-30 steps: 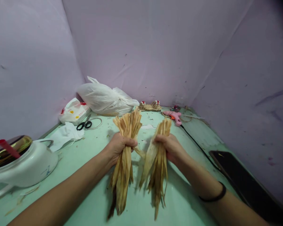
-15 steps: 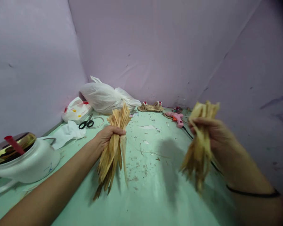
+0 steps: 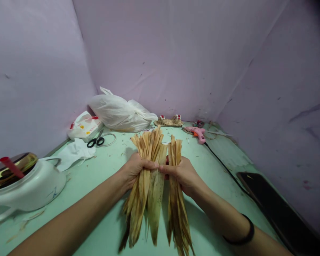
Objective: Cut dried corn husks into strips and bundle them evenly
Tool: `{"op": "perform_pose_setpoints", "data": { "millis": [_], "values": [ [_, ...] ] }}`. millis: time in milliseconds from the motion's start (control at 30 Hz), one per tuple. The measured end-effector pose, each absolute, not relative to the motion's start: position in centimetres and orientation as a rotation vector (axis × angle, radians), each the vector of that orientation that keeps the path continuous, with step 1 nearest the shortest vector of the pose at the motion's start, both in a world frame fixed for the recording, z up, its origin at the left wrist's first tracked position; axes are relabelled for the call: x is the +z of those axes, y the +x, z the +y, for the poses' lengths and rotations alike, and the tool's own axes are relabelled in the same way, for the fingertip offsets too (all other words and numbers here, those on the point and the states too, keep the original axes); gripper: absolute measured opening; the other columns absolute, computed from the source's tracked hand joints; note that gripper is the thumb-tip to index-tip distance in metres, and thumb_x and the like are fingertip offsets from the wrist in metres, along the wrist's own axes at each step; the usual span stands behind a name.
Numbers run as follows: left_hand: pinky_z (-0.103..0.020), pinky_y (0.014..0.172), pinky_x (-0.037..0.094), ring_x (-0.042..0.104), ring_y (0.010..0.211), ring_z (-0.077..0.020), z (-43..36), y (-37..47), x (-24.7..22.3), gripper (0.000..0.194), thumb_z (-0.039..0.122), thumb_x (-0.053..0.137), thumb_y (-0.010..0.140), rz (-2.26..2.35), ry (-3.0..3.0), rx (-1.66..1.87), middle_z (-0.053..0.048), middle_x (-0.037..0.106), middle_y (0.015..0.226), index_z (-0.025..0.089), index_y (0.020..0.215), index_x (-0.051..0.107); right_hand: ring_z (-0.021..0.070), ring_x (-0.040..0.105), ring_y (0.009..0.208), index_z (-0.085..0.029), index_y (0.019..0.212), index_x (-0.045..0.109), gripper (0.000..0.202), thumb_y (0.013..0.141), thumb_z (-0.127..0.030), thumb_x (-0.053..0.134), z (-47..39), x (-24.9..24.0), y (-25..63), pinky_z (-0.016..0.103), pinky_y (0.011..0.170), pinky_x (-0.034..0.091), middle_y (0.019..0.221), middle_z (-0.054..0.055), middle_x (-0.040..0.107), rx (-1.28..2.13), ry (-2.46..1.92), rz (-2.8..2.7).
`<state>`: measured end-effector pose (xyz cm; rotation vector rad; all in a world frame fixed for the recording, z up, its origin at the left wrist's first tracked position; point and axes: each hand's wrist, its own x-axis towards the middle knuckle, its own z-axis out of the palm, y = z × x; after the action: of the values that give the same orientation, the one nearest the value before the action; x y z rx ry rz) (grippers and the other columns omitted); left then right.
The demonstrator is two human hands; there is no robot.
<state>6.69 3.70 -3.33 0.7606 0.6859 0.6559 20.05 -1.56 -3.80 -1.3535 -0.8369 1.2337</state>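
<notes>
My left hand [image 3: 140, 169] is closed round a thick bundle of dried corn husks [image 3: 141, 206], with the gathered ends fanning up above the thumb and the long ends hanging down. A wider, greenish husk strip [image 3: 154, 209] lies along the right side of that bundle, pinched where my two thumbs meet. My right hand [image 3: 182, 172] grips a second, narrower bundle of dried husks [image 3: 176, 209] between its fingers and palm, its strips hanging beside the first. Both bundles are held over the pale green table [image 3: 106, 217].
At the back stand a knotted white plastic bag [image 3: 120, 112], a woven straw piece [image 3: 168, 121] and a pink glue gun [image 3: 198, 133] with a black cord. Left lie black-handled scissors [image 3: 96, 141], a tissue pack [image 3: 85, 128] and a white pot [image 3: 29, 185]. A dark flat object [image 3: 277, 213] lies right.
My right hand has come from the far right to the middle with its bundle, meeting my left hand. A greenish husk strip now lies against the left bundle. The dark flat object has become visible.
</notes>
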Motion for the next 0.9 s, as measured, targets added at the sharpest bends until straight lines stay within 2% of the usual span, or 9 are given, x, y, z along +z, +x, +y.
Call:
{"op": "perform_pose_setpoints", "data": {
  "millis": [167, 367, 533, 700, 767, 900],
  "values": [
    [-0.043, 0.065, 0.053, 0.065, 0.063, -0.0271, 3.2, 7.2, -3.6, 0.043, 0.001, 0.066, 0.042, 0.759, 0.810, 0.726, -0.006, 0.066, 0.062, 0.008, 0.085, 0.066, 0.0114, 0.050, 0.050, -0.016, 0.061, 0.059, 0.013, 0.050, -0.015, 0.066, -1.6, -4.0, 20.1, 0.024, 0.049, 0.041, 0.055, -0.002, 0.057, 1.225, -1.335, -0.947],
    [-0.038, 0.060, 0.053, 0.064, 0.061, -0.0255, 3.1, 7.2, -3.7, 0.039, 0.003, 0.065, 0.041, 0.805, 0.877, 0.772, -0.004, 0.064, 0.059, 0.009, 0.080, 0.065, 0.0119, 0.052, 0.052, -0.016, 0.066, 0.061, 0.014, 0.052, -0.013, 0.062, -1.6, -4.2, 20.1, 0.023, 0.047, 0.041, 0.058, -0.002, 0.059, 1.187, -1.354, -0.992],
    [-0.033, 0.052, 0.051, 0.060, 0.052, -0.0200, 2.7, 7.4, -3.5, 0.033, 0.003, 0.061, 0.040, 0.924, 0.901, 0.809, -0.004, 0.064, 0.059, 0.010, 0.072, 0.063, 0.0179, 0.061, 0.068, -0.015, 0.077, 0.065, 0.026, 0.051, -0.011, 0.062, -1.7, -4.0, 19.5, 0.026, 0.059, 0.048, 0.073, 0.001, 0.068, 1.113, -1.351, -0.990],
    [-0.029, 0.050, 0.049, 0.060, 0.051, -0.0181, 2.5, 7.9, -3.4, 0.031, 0.001, 0.057, 0.040, 0.922, 0.931, 0.836, -0.002, 0.064, 0.058, 0.010, 0.069, 0.063, 0.0213, 0.063, 0.078, -0.015, 0.082, 0.065, 0.029, 0.053, -0.015, 0.064, -1.6, -4.0, 19.0, 0.029, 0.068, 0.050, 0.086, 0.005, 0.069, 1.045, -1.365, -1.012],
    [-0.028, 0.048, 0.049, 0.060, 0.051, -0.0183, 2.4, 8.0, -3.4, 0.031, 0.000, 0.056, 0.040, 0.917, 0.955, 0.841, -0.002, 0.064, 0.058, 0.010, 0.069, 0.063, 0.0199, 0.062, 0.075, -0.015, 0.080, 0.064, 0.027, 0.052, -0.013, 0.063, -1.5, -4.3, 19.2, 0.028, 0.066, 0.050, 0.082, 0.004, 0.069, 1.022, -1.384, -1.008],
    [-0.026, 0.044, 0.048, 0.057, 0.044, -0.0163, 2.6, 7.9, -2.9, 0.023, -0.001, 0.057, 0.041, 0.925, 0.902, 0.793, -0.002, 0.061, 0.049, 0.010, 0.060, 0.060, 0.0139, 0.055, 0.051, -0.015, 0.060, 0.058, 0.013, 0.049, -0.009, 0.057, -1.2, -4.8, 20.1, 0.025, 0.050, 0.046, 0.053, -0.002, 0.060, 1.099, -1.449, -0.844]
  ]
}}
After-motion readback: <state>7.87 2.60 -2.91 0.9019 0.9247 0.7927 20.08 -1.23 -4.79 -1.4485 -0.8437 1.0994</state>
